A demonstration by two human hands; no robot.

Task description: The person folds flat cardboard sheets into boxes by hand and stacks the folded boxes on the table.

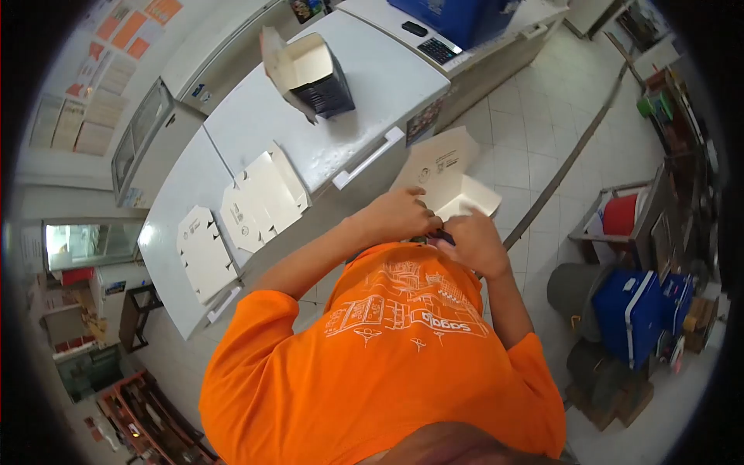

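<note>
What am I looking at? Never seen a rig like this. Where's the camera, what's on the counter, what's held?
There's no machine: just a person working bare-handed. The single picture comes from a camera worn on the head, looking forward and down, so the wearer's orange shirt fills the bottom. The left hand and right hand hold an open box in front of the body. On the white counter lie two unfolded cartons; farther back stands what looks like a stack of open boxes. Beyond are a calculator and a blue bin.

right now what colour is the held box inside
The held box is cream inside, shown in head view.
</note>
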